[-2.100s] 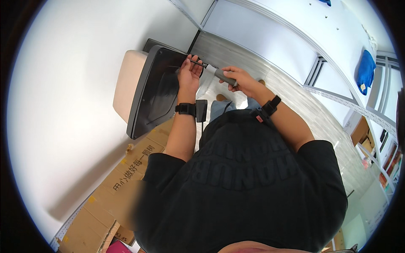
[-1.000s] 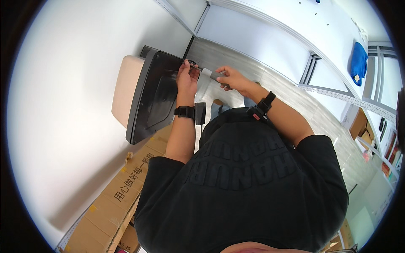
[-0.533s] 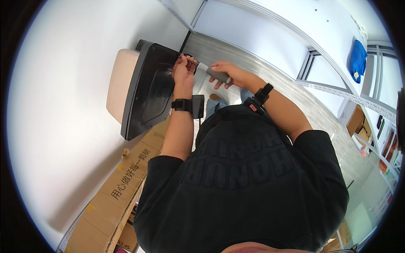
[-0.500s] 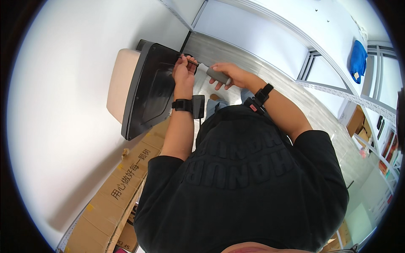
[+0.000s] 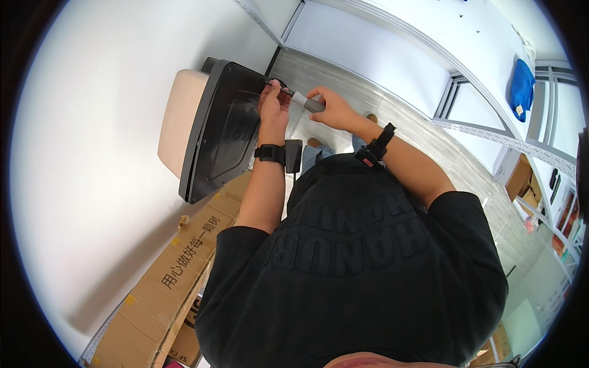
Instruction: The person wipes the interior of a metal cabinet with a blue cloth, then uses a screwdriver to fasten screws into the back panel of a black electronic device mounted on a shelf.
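A seat-shaped piece stands on edge at the left, with a black underside panel [image 5: 230,126] facing me and a beige padded side [image 5: 182,122] toward the wall. My right hand [image 5: 339,112] is wrapped around the grey handle of a screwdriver [image 5: 315,105]. Its dark shaft runs left to the panel's upper right corner. Around that shaft, close to the corner, are the thumb and fingers of my left hand [image 5: 273,110], palm turned up. The screwdriver's tip and any screw there are too small to make out.
Below the seat piece lies a long brown cardboard box [image 5: 165,276] along the white wall [image 5: 92,141]. Metal-framed white panels [image 5: 368,46] stand beyond the grey plank floor [image 5: 399,132]. A blue cloth [image 5: 521,91] hangs at the far right.
My right hand has gone from loosely spread fingers to a closer grip covering the end of the screwdriver's handle. My left hand has shifted slightly right, and the seat piece has barely moved.
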`<state>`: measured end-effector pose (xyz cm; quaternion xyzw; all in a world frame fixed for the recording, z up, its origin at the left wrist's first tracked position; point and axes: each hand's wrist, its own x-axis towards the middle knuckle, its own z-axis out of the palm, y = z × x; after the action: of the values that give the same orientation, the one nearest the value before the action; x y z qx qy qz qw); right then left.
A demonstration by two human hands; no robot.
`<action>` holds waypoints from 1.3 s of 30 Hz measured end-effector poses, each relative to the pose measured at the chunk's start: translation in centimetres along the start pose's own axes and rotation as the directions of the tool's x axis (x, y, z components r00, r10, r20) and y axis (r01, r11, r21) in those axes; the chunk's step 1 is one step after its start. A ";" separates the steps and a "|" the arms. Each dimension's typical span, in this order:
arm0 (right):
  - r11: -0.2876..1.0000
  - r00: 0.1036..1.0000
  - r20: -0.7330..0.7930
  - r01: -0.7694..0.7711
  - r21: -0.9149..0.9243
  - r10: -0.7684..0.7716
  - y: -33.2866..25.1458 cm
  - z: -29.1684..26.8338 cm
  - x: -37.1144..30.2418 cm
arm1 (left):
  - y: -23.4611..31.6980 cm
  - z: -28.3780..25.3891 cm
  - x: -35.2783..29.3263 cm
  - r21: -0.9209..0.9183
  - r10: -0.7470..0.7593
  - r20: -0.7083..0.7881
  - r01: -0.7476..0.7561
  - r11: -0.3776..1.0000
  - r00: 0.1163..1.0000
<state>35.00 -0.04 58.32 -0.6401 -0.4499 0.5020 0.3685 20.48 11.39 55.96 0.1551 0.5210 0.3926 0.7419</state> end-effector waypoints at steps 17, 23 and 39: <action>0.899 0.927 0.248 -0.346 0.268 0.283 -0.4 -1.3 -0.3 | 0.4 -0.4 0.1 -0.052 0.016 0.009 -0.016 0.999 1.000; 0.991 0.983 0.124 -0.131 -0.031 0.133 -1.2 -1.1 -0.1 | 0.4 -0.1 0.4 -0.007 0.018 -0.063 -0.018 1.000 0.998; 0.918 0.933 0.244 -0.320 0.236 0.263 0.7 -1.6 0.2 | 0.9 0.5 -0.4 -0.078 0.005 -0.048 -0.008 0.997 0.999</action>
<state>36.67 -0.14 58.02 -0.5878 -0.3118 0.6723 0.3245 20.52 11.71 57.01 0.1182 0.5224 0.4187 0.7333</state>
